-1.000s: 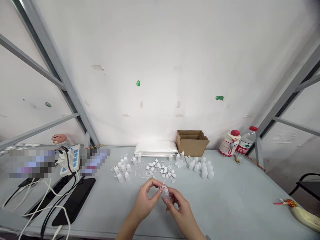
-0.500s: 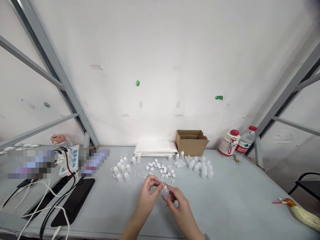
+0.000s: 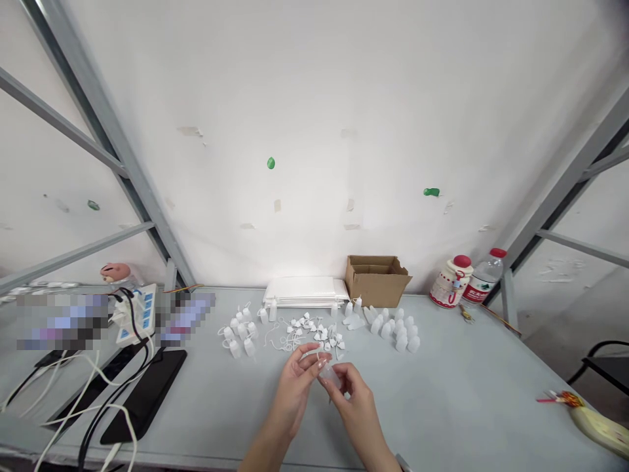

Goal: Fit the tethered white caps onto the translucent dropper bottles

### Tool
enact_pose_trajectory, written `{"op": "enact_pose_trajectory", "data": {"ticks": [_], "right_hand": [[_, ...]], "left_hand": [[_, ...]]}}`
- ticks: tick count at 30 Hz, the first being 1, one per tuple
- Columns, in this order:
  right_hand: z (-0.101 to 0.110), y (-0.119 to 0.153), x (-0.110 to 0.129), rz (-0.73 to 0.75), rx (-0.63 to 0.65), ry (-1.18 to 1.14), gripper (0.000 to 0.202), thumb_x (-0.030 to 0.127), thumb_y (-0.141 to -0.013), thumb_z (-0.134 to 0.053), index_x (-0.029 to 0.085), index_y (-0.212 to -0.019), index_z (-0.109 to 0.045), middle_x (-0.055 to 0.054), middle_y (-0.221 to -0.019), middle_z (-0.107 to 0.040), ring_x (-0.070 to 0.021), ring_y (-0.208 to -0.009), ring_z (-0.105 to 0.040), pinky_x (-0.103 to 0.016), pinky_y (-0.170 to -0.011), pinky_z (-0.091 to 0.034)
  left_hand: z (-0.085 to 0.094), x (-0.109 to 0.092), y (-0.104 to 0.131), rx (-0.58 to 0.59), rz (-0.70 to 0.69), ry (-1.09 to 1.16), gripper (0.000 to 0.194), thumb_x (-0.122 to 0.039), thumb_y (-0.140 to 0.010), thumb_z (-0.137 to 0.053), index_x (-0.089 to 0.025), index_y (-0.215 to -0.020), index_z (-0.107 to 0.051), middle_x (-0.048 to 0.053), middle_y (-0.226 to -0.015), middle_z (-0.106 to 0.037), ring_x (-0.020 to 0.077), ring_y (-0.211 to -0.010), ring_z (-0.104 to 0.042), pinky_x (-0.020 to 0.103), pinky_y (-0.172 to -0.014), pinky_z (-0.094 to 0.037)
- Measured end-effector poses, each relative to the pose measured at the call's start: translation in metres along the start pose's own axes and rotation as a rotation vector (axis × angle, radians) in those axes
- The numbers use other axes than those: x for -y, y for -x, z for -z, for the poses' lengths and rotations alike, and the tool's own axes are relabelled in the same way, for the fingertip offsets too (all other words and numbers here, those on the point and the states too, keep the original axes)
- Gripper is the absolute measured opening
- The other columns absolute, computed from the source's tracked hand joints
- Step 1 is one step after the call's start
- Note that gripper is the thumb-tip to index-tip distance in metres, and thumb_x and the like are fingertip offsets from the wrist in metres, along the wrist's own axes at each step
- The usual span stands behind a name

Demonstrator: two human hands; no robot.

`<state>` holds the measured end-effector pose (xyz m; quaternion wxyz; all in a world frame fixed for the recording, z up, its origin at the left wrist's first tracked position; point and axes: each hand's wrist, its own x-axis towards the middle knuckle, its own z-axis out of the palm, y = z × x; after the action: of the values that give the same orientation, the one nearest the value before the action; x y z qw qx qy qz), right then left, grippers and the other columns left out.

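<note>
Near the front middle of the grey table, my right hand (image 3: 354, 395) grips a small translucent bottle (image 3: 330, 375) by its body, thumb and fingers pressed on it. My left hand (image 3: 298, 382) has its fingers closed at the bottle's neck, partly covering the top. Just beyond my hands lies a loose pile of small white caps (image 3: 322, 332) with thin white strings (image 3: 284, 336). Capped bottles (image 3: 242, 330) stand in a group to the left. On the right are several translucent bottles without visible caps (image 3: 400, 333).
Behind the caps are a stack of white sheets (image 3: 304, 292) and an open cardboard box (image 3: 377, 288). A white flask (image 3: 449, 285) and a plastic bottle (image 3: 484, 278) stand at the back right. Cables, a power strip (image 3: 142, 314) and a black phone (image 3: 147, 396) occupy the left.
My left hand has turned, its fingers now higher round the bottle's top. The bottle has tilted and moved slightly right, with my right hand still on it.
</note>
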<state>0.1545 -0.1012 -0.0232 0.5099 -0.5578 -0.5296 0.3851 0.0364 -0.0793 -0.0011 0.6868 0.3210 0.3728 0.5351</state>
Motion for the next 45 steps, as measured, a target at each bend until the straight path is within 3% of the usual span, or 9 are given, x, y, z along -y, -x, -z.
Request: {"op": "enact_pose_trajectory", "data": {"ticks": [9, 19, 27, 30, 34, 41, 45], "right_hand": [[-0.004, 0.000, 0.009, -0.143, 0.083, -0.281, 0.028, 0.044, -0.067, -0.068, 0.017, -0.073, -0.061, 0.001, -0.062, -0.059, -0.0125, -0.052, -0.050, -0.023, -0.051, -0.041], [-0.005, -0.003, 0.014, -0.261, 0.106, -0.456, 0.043, 0.052, -0.050, -0.077, 0.014, -0.063, -0.060, 0.004, -0.048, -0.053, -0.0094, -0.042, -0.046, -0.022, -0.043, -0.036], [-0.004, -0.001, 0.016, -0.359, 0.245, -0.648, 0.037, 0.045, -0.053, -0.079, 0.014, -0.059, -0.059, 0.002, -0.047, -0.056, -0.0080, -0.039, -0.046, -0.021, -0.041, -0.032], [-0.004, 0.003, 0.018, -0.399, 0.322, -0.782, 0.036, 0.044, -0.060, -0.076, 0.013, -0.056, -0.058, 0.002, -0.048, -0.055, -0.0054, -0.038, -0.041, -0.020, -0.041, -0.027], [-0.004, 0.006, 0.022, -0.403, 0.427, -0.933, 0.038, 0.044, -0.068, -0.071, 0.012, -0.054, -0.057, 0.002, -0.045, -0.049, -0.0046, -0.040, -0.035, -0.020, -0.045, -0.024], [-0.004, 0.006, 0.020, -0.455, 0.473, -1.059, 0.033, 0.040, -0.069, -0.072, 0.013, -0.056, -0.058, 0.004, -0.049, -0.043, -0.0041, -0.042, -0.027, -0.021, -0.046, -0.023], [-0.005, 0.006, 0.014, -0.506, 0.498, -1.125, 0.026, 0.036, -0.068, -0.073, 0.011, -0.070, -0.066, 0.005, -0.054, -0.043, -0.0027, -0.043, -0.024, -0.018, -0.044, -0.022]], "left_hand": [[-0.008, -0.001, 0.005, 0.085, 0.144, 0.232, 0.026, -0.021, -0.072, -0.061, -0.017, -0.098, -0.057, 0.003, -0.084, -0.059, 0.0120, -0.066, -0.054, 0.025, -0.051, -0.035], [-0.008, 0.001, 0.004, 0.154, 0.204, 0.353, 0.016, -0.019, -0.072, -0.052, -0.016, -0.086, -0.059, 0.004, -0.082, -0.060, 0.0149, -0.068, -0.055, 0.026, -0.051, -0.038], [-0.008, 0.004, 0.010, 0.113, 0.274, 0.379, 0.012, -0.021, -0.070, -0.052, -0.016, -0.077, -0.061, 0.005, -0.083, -0.064, 0.0136, -0.067, -0.056, 0.023, -0.050, -0.039], [-0.010, 0.003, 0.013, 0.079, 0.251, 0.340, 0.013, -0.022, -0.071, -0.053, -0.016, -0.074, -0.064, 0.006, -0.084, -0.065, 0.0152, -0.076, -0.058, 0.023, -0.058, -0.044], [-0.012, -0.001, 0.017, 0.069, 0.222, 0.313, 0.017, -0.023, -0.070, -0.053, -0.014, -0.072, -0.066, 0.008, -0.085, -0.067, 0.0201, -0.097, -0.057, 0.028, -0.085, -0.042], [-0.011, -0.002, 0.015, 0.099, 0.214, 0.302, 0.021, -0.027, -0.068, -0.052, -0.014, -0.073, -0.068, 0.009, -0.082, -0.067, 0.0242, -0.094, -0.059, 0.034, -0.090, -0.040], [-0.009, 0.000, 0.014, 0.110, 0.236, 0.336, 0.023, -0.027, -0.069, -0.050, -0.014, -0.073, -0.068, 0.009, -0.081, -0.067, 0.0233, -0.091, -0.060, 0.034, -0.089, -0.040]]}}
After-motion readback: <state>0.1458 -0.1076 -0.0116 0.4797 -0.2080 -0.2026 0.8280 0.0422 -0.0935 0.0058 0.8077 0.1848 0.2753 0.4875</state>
